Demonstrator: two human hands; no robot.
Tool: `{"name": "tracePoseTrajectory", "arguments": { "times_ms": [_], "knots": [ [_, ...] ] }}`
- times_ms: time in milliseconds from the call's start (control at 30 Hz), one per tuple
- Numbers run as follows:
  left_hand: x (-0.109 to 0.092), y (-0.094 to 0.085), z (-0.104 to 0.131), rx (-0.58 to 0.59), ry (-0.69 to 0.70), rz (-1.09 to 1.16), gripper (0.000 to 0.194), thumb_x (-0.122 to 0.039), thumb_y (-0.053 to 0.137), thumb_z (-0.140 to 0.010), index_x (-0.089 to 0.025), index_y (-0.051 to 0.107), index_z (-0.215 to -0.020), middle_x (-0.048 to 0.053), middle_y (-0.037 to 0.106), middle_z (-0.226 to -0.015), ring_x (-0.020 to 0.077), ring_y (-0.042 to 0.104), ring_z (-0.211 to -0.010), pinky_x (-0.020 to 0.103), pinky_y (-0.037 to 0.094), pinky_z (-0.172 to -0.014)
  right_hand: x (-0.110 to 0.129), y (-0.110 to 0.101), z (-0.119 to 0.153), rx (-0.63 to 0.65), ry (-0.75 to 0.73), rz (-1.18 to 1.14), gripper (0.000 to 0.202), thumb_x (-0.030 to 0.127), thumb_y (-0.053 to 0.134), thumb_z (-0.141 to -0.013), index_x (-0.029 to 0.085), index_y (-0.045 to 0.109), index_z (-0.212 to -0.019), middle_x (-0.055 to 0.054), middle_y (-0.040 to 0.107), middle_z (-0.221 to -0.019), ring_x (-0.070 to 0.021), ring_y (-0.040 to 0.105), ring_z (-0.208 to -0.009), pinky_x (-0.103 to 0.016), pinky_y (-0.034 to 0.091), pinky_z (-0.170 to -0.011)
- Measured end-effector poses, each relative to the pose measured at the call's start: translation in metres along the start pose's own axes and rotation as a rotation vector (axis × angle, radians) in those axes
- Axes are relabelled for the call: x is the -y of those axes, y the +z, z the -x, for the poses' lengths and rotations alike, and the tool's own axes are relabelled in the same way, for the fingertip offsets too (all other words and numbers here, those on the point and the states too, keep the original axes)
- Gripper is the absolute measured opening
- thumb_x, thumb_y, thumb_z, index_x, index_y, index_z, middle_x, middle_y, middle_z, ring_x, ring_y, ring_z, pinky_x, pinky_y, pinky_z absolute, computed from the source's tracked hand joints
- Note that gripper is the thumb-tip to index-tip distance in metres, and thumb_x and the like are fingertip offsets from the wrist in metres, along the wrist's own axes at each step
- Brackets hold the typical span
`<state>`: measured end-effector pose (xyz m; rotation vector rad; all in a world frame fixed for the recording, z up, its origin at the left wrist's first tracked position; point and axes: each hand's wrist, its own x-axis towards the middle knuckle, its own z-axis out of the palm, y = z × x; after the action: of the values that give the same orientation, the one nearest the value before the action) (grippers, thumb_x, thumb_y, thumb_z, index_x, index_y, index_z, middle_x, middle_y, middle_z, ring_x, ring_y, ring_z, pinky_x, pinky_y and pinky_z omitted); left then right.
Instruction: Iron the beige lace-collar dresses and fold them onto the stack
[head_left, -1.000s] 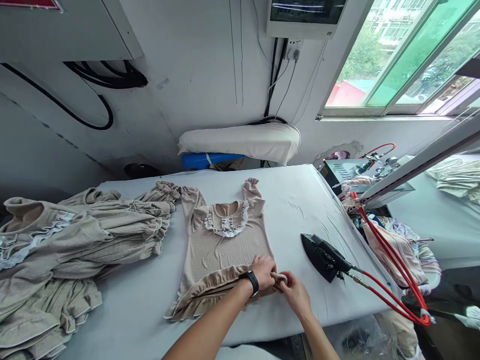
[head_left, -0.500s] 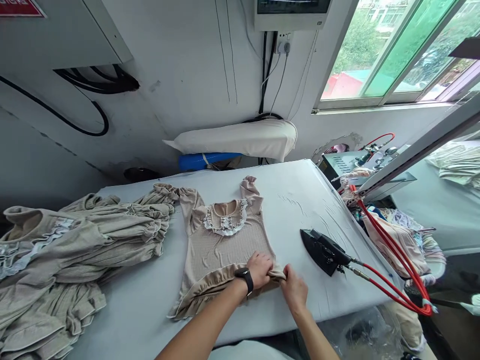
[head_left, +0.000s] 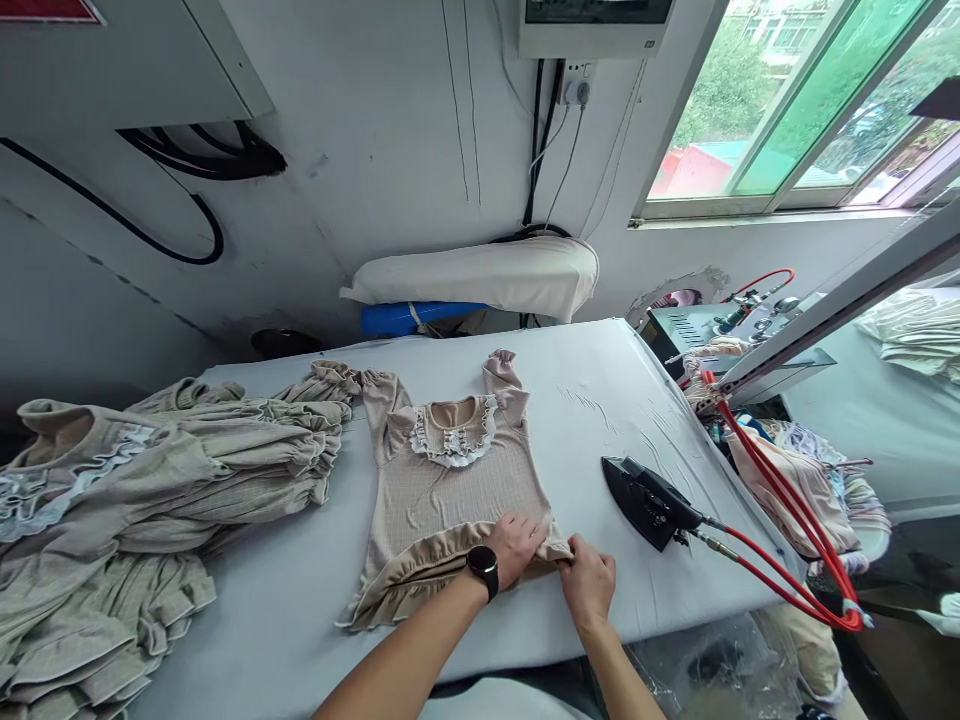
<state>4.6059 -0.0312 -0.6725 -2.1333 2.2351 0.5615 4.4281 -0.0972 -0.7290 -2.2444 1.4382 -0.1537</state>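
Observation:
A small beige dress (head_left: 450,500) with a lace-trimmed collar and a ruffled hem lies face up on the white padded table (head_left: 285,610). My left hand (head_left: 516,545), with a black watch on its wrist, rests on the hem near its right corner, fingers bent and slightly blurred; whether it grips cloth I cannot tell. My right hand (head_left: 589,582) pinches the right corner of the ruffled hem between thumb and fingers. To the right of the dress, a black iron (head_left: 649,500) lies on the table with red hoses running from it.
Several similar beige garments (head_left: 187,480) are heaped at the table's left. Red hoses (head_left: 787,490) loop over the right edge beside a slanting metal bar (head_left: 840,300). A basin of cloths (head_left: 795,480) stands beyond that edge. Behind the table is a white padded board (head_left: 480,275).
My left hand has shifted slightly downward along the hem. My right hand still holds the hem corner. The camera view has shifted a little.

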Motion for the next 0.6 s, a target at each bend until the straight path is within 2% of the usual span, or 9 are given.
{"name": "tracePoseTrajectory", "arguments": {
  "times_ms": [67, 133, 200, 267, 333, 433, 500, 600],
  "knots": [
    [0.001, -0.001, 0.008, 0.005, 0.033, 0.009, 0.022, -0.025, 0.045, -0.102, -0.019, 0.059, -0.119, 0.011, 0.065, -0.118, 0.0279, 0.058, -0.109, 0.043, 0.041, -0.093, -0.003, 0.0, 0.003, -0.02, -0.035, -0.018, 0.015, 0.031, 0.056, -0.093, 0.024, 0.063, -0.105, -0.004, 0.076, -0.099, -0.0243, 0.069, -0.096, -0.039, 0.034, -0.092],
    [0.004, -0.002, 0.017, 0.008, 0.031, 0.039, 0.026, -0.029, 0.058, -0.096, -0.021, 0.058, -0.12, 0.009, 0.065, -0.121, 0.0274, 0.057, -0.111, 0.042, 0.041, -0.097, -0.008, 0.001, 0.007, -0.064, -0.087, -0.066, 0.031, 0.035, 0.06, -0.093, 0.025, 0.058, -0.122, -0.004, 0.075, -0.108, -0.024, 0.068, -0.103, -0.038, 0.035, -0.094],
    [0.005, -0.001, 0.022, 0.006, 0.003, 0.063, 0.026, -0.029, 0.06, -0.094, -0.021, 0.059, -0.119, 0.007, 0.064, -0.121, 0.0275, 0.057, -0.112, 0.042, 0.04, -0.099, -0.015, 0.003, 0.01, -0.12, -0.151, -0.086, 0.036, 0.037, 0.06, -0.093, 0.024, 0.055, -0.127, -0.005, 0.073, -0.112, -0.0237, 0.067, -0.103, -0.037, 0.037, -0.093],
    [0.004, 0.005, 0.023, 0.009, 0.002, 0.066, 0.018, -0.025, 0.052, -0.099, -0.021, 0.06, -0.115, 0.007, 0.066, -0.116, 0.0278, 0.058, -0.11, 0.042, 0.04, -0.097, -0.02, 0.006, 0.01, -0.147, -0.203, -0.057, 0.02, 0.033, 0.057, -0.096, 0.024, 0.057, -0.113, -0.003, 0.072, -0.105, -0.0224, 0.066, -0.097, -0.036, 0.037, -0.09],
    [-0.001, 0.013, 0.021, 0.014, 0.048, 0.05, 0.025, -0.025, 0.039, -0.106, -0.022, 0.062, -0.113, 0.008, 0.067, -0.109, 0.0281, 0.059, -0.104, 0.041, 0.041, -0.091, -0.023, 0.01, 0.008, -0.153, -0.23, -0.02, 0.005, 0.029, 0.055, -0.097, 0.024, 0.057, -0.097, -0.001, 0.069, -0.093, -0.021, 0.064, -0.088, -0.037, 0.036, -0.089],
    [-0.011, 0.027, 0.018, 0.01, 0.096, 0.024, 0.038, -0.027, 0.025, -0.11, -0.023, 0.062, -0.114, 0.009, 0.069, -0.105, 0.027, 0.06, -0.093, 0.04, 0.039, -0.078, -0.024, 0.014, 0.005, -0.172, -0.233, 0.004, 0.01, 0.027, 0.054, -0.097, 0.024, 0.054, -0.088, 0.0, 0.066, -0.083, -0.0212, 0.062, -0.084, -0.039, 0.035, -0.091],
    [-0.014, 0.032, 0.02, 0.001, 0.085, 0.017, 0.038, -0.025, 0.024, -0.109, -0.023, 0.062, -0.117, 0.01, 0.069, -0.106, 0.0265, 0.061, -0.089, 0.04, 0.038, -0.074, -0.025, 0.014, 0.005, -0.189, -0.24, 0.004, 0.005, 0.027, 0.055, -0.096, 0.023, 0.058, -0.098, -0.003, 0.069, -0.095, -0.0233, 0.063, -0.093, -0.039, 0.037, -0.093],
    [-0.012, 0.031, 0.024, -0.008, 0.071, 0.045, 0.036, -0.021, 0.029, -0.107, -0.024, 0.062, -0.12, 0.01, 0.07, -0.108, 0.0268, 0.063, -0.091, 0.041, 0.041, -0.074, -0.031, 0.007, 0.005, -0.174, -0.344, -0.018, 0.031, 0.029, 0.059, -0.095, 0.024, 0.057, -0.125, -0.007, 0.07, -0.118, -0.0245, 0.063, -0.109, -0.037, 0.04, -0.096]
  ]
}}
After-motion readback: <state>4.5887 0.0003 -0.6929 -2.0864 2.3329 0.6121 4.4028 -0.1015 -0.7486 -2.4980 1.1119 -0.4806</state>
